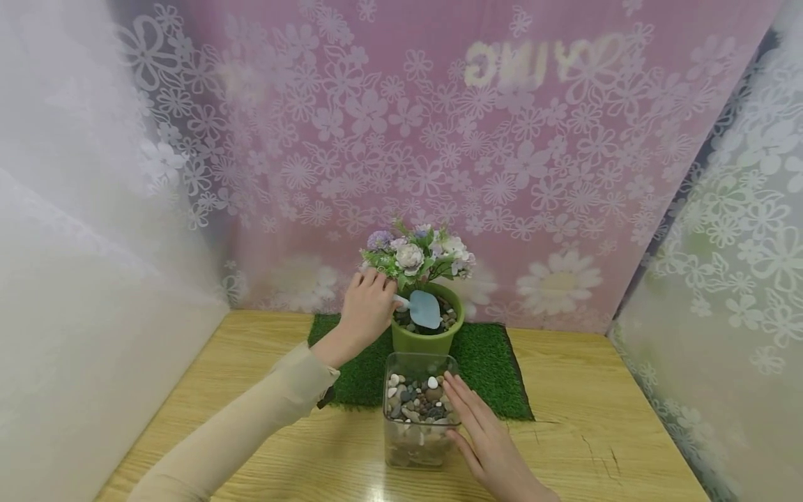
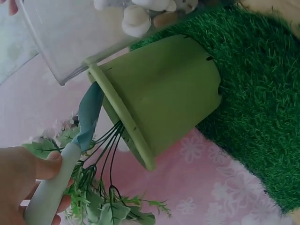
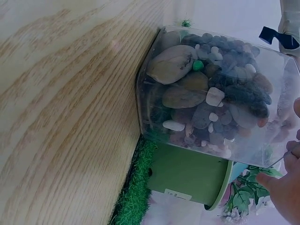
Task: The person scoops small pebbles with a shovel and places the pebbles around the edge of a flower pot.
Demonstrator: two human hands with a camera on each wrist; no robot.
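Observation:
My left hand (image 1: 370,305) grips the pale handle of a small blue trowel (image 1: 424,309), its blade over the mouth of a green flower pot (image 1: 428,343). In the left wrist view the trowel blade (image 2: 90,110) dips at the pot's rim beside thin green stems. White and purple flowers (image 1: 410,258) rise from the pot, with stones around their base. In front stands a clear square container (image 1: 414,446) holding mixed pebbles (image 1: 417,401). My right hand (image 1: 486,439) rests with extended fingers against that container's right side and rim.
A green turf mat (image 1: 495,369) lies under the pot on the wooden table (image 1: 577,390). Behind hangs a pink floral curtain (image 1: 401,139), and pale sheets (image 1: 81,209) close off both sides.

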